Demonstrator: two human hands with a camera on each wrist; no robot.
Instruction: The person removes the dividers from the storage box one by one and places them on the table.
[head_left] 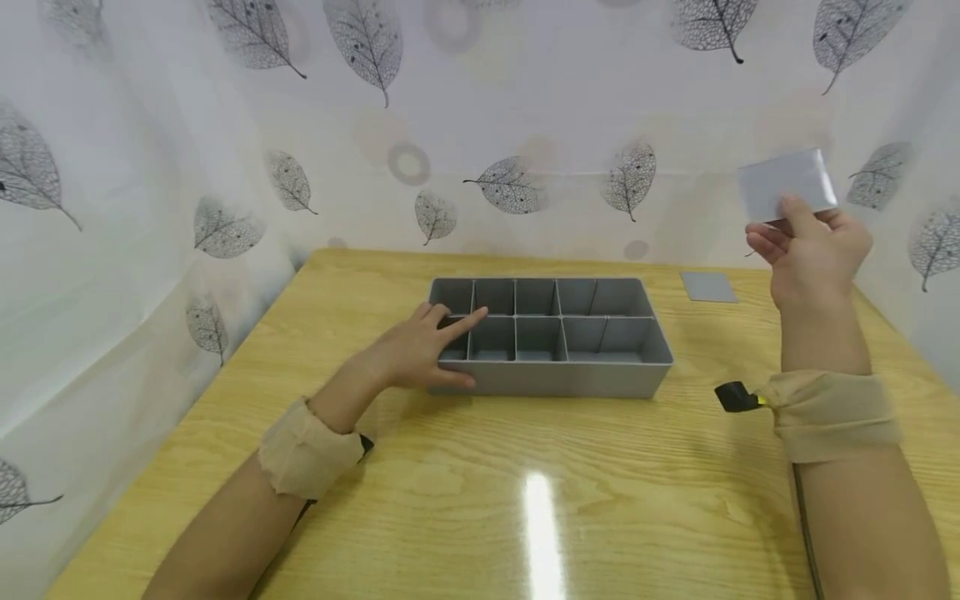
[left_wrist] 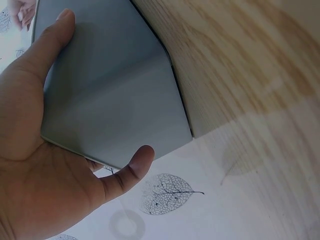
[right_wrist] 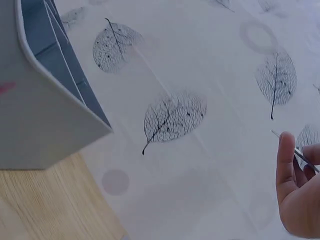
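Observation:
A gray divided box point(head_left: 551, 379) sits on the wooden table, with several compartments in two rows. My left hand point(head_left: 408, 346) grips its left end; the index finger stretches over the near row and the thumb lies along the front wall. The left wrist view shows the thumb point(left_wrist: 52, 42) on the box's smooth outer wall point(left_wrist: 120, 95) and another finger at the end wall. Raised at the right, my right hand point(head_left: 817, 246) pinches a thin, glossy gray rectangular panel point(head_left: 783, 183) between thumb and fingers. In the right wrist view this panel appears nearly edge-on.
Another flat gray panel point(head_left: 708, 287) lies on the table point(head_left: 420, 500) right of the box, near the back edge. A white curtain point(head_left: 525, 108) with leaf prints hangs behind and at both sides. Cameras are strapped to both wrists.

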